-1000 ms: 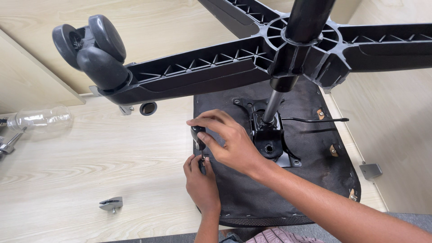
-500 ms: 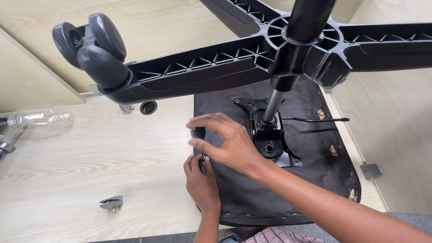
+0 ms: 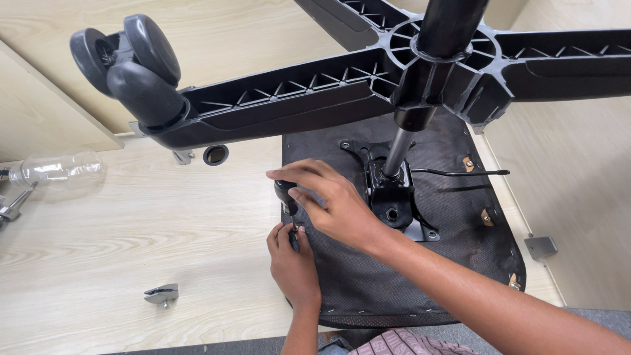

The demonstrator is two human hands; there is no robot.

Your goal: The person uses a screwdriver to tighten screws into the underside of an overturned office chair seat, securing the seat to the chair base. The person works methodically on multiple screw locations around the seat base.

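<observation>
Black screwdriver (image 3: 286,194), apparently, gripped by both hands (image 3: 325,204) at seat underside (image 3: 453,276).

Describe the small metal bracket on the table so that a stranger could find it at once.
Start at the upturned chair seat lying on the pale wooden table. Look left of the left hand, near the table's front edge. The bracket is small, grey and bent, lying alone.

We see two bare arms and two bare hands. The left hand (image 3: 294,261) has no glove, no ring and no watch. The right hand (image 3: 332,204) is bare too, and its arm is bare all the way to the edge of the picture. Low down we see a bit of cloth (image 3: 407,343) with pink and dark stripes.
</observation>
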